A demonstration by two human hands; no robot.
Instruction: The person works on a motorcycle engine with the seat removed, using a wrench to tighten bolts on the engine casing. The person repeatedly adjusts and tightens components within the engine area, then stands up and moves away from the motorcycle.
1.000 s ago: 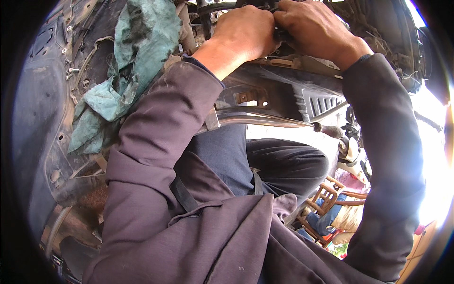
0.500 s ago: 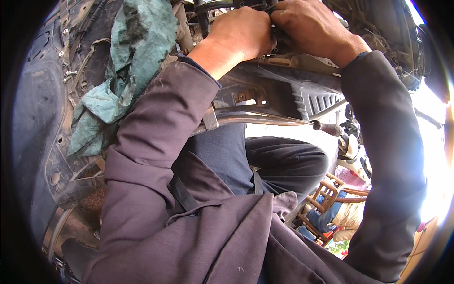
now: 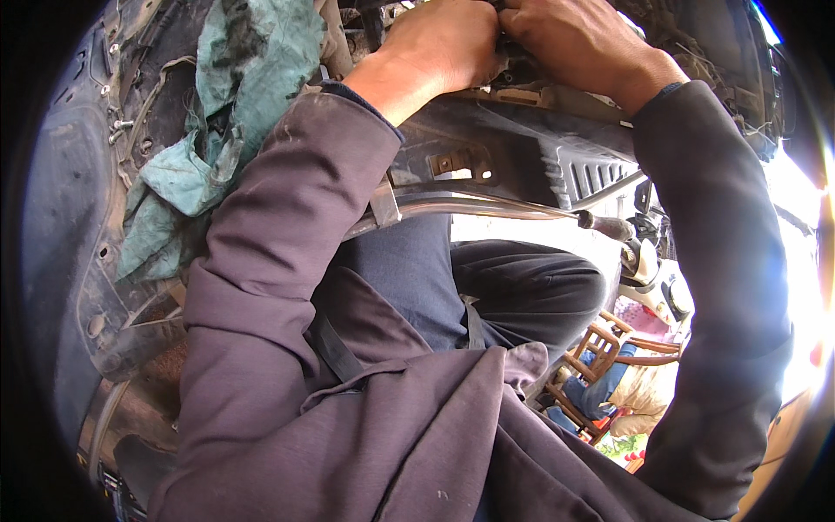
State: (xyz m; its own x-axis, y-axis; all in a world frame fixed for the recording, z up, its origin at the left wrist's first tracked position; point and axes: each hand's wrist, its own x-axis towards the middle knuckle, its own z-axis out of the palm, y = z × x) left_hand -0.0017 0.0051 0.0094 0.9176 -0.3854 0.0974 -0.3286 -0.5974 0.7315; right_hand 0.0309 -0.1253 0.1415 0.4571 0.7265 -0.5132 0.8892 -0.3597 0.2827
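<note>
- Left hand (image 3: 448, 48): raised to the far side of the vehicle's metalwork, back of the hand uppermost, fingers curled inward; the fingertips are hidden, so from here I cannot tell whether they grip anything.
- Right hand (image 3: 578, 43): just beside the left, likewise curled, knuckles turned toward it; its hold is also concealed.
- Dark part (image 3: 517, 68): the apparent object of the work, lying between and beneath the two hands, beyond the dark metal beam (image 3: 522, 130); its exact kind cannot be made out.
- Step in hand, as judged: close two-handed handling at one cramped spot.
- Next move, as judged: calls for a steady hold from one hand and small finger movements from the other, with knuckles clear of the surrounding metal.
- Surroundings: a stained green rag (image 3: 261, 61) hangs beyond the left sleeve (image 3: 270, 200); a metal tube (image 3: 487, 207) crosses above the person's lap; a wooden chair (image 3: 596, 352) stands at lower right.
</note>
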